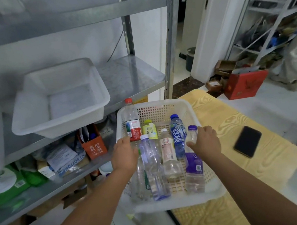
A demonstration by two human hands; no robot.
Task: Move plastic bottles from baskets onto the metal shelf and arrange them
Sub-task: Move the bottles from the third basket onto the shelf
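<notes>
Metal shelf (128, 73) lies left of basket (155, 114). Right hand (205, 140) clasps neck of upright purple bottle (193, 161). Left hand (125, 153), nearer shelf, against clear bottle (151, 159); grasp unclear.

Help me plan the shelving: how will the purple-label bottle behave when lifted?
Probably light: the purple-label bottle looks clear and seemingly empty. Its thin plastic may dent under the right hand gripping it. Tall and narrow, standing in the basket, it could tip.
</notes>
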